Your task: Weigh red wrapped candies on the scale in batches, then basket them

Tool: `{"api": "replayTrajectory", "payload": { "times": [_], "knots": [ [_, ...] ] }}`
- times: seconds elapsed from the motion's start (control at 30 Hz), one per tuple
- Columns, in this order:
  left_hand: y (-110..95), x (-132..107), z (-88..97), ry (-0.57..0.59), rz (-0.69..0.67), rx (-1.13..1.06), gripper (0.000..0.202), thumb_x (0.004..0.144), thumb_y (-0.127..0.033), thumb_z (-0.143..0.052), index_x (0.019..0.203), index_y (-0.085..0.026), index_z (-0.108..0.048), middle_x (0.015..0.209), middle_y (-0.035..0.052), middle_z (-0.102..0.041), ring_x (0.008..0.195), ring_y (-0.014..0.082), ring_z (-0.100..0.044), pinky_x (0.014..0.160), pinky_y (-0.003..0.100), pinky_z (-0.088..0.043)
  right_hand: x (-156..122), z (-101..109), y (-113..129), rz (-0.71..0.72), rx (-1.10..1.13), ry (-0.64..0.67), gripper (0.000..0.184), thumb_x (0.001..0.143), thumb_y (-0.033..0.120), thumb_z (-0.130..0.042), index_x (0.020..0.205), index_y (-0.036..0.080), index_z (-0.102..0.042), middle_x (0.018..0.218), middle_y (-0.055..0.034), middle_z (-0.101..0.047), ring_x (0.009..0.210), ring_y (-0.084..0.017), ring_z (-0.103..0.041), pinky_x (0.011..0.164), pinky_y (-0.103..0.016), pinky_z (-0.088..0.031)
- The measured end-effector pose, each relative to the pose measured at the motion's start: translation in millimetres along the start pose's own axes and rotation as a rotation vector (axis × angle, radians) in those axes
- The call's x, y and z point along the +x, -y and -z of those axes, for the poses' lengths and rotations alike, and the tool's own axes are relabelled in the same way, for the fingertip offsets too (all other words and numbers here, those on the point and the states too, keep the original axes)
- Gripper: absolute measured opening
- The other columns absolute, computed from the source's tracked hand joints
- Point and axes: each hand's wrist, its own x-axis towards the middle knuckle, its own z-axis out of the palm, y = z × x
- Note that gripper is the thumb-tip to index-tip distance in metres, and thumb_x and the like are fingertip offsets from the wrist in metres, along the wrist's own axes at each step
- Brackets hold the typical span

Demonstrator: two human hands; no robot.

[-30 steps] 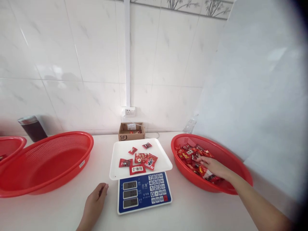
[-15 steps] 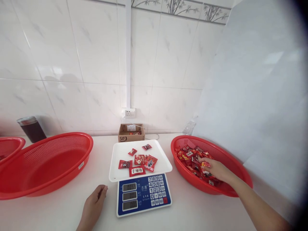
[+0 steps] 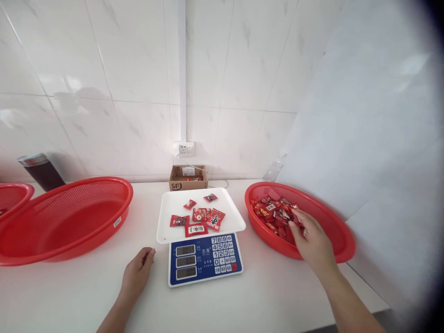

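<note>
My right hand point(image 3: 312, 238) reaches into the red basket point(image 3: 342, 252) on the right, among a heap of small red wrapped snack packets point(image 3: 272, 215). Red wrapper shows between its thumb and fingers, which are bent around it; the palm side is partly hidden. My left hand point(image 3: 138, 268) rests on the table left of the scale, loosely curled with thumb against forefinger and nothing visible in it. Between the hands stands a digital scale point(image 3: 206, 261) with a blue keypad panel. On its white tray point(image 3: 166, 203) lie several red packets point(image 3: 196, 229) of different sizes.
A big red basket point(image 3: 65, 245) stands at left, with another red basket point(image 3: 21, 190) partly in view beyond it. A dark lidded bottle point(image 3: 43, 173) is behind them. Against the wall are a cardboard box point(image 3: 187, 185), a socket point(image 3: 185, 149) and a clear plastic item point(image 3: 273, 171).
My right hand has shifted slightly nearer within the basket, and its thumb now shows. The view has tilted down a little. My left hand and the packets on the tray stay as they were.
</note>
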Motion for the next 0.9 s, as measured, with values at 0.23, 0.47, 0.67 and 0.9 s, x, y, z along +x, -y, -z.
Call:
{"api": "replayTrajectory", "payload": {
  "times": [0.23,0.47,0.67,0.9],
  "knots": [
    [-0.1,-1.7,-1.8,0.001,0.016,0.004,0.035,0.078,-0.054,-0.038,0.080,-0.024,-0.056,0.069,-0.0010,-0.062,0.070,0.0176,-0.059,0.065,0.027,-0.044,-29.4,-19.1,31.4,-0.083,-0.256,0.328,0.045,0.087,0.050,-0.033,0.115,0.027,-0.060,0.094,-0.0053,-0.070,0.074,-0.023,-0.063,0.053,-0.030,-0.041],
    [0.7,-1.0,-2.6,0.013,0.020,0.005,0.036,0.078,-0.054,-0.037,0.081,-0.024,-0.056,0.069,-0.0012,-0.061,0.069,0.0169,-0.058,0.065,0.027,-0.044,-14.1,-27.3,37.9,-0.057,-0.363,0.386,0.046,0.088,0.050,-0.030,0.116,0.028,-0.059,0.102,-0.0040,-0.068,0.079,-0.023,-0.063,0.053,-0.028,-0.036],
    [1.5,-0.9,-3.9,0.012,0.017,-0.002,0.035,0.078,-0.054,-0.038,0.079,-0.024,-0.055,0.067,-0.0017,-0.060,0.066,0.0159,-0.057,0.064,0.026,-0.044,-5.0,-27.6,48.1,-0.183,-0.385,0.501,0.050,0.089,0.052,-0.024,0.122,0.031,-0.054,0.095,-0.0064,-0.070,0.076,-0.024,-0.063,0.054,-0.030,-0.038],
    [2.7,-0.5,-3.8,0.012,0.020,0.005,0.033,0.079,-0.053,-0.038,0.080,-0.024,-0.055,0.068,-0.0020,-0.060,0.069,0.0162,-0.058,0.065,0.026,-0.043,-2.2,-29.4,43.7,-0.200,-0.362,0.506,0.049,0.088,0.054,-0.025,0.120,0.034,-0.055,0.092,-0.0059,-0.070,0.074,-0.024,-0.064,0.056,-0.032,-0.043]
  ]
}}
